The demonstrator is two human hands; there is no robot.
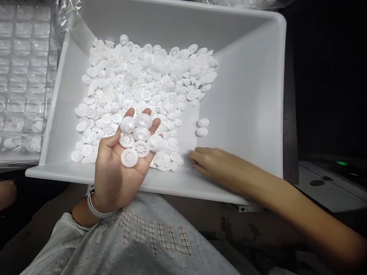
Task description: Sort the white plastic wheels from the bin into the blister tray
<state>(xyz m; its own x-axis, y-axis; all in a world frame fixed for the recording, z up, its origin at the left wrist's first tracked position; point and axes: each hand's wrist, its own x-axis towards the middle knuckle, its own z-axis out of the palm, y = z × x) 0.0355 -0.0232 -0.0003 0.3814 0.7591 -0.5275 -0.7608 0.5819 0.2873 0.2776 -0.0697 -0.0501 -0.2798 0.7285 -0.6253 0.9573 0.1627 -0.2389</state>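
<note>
A big white plastic bin [252, 95] holds a heap of small white round plastic discs [143, 80], some with spoked faces. My left hand [120, 168] is palm up over the bin's near edge, fingers apart, with several discs [137, 139] lying on the palm and fingers. My right hand [212, 164] reaches into the bin at the heap's near right edge, fingers together and pressed low on the bin floor by a disc; what the fingertips pinch is unclear. Two loose discs [202, 127] lie apart, just beyond my right hand.
A clear plastic blister tray [23, 76] with rows of pockets lies left of the bin, a few pockets holding discs. A dark surface and a grey machine edge with a green light [341, 163] are on the right. My grey shirt fills the bottom.
</note>
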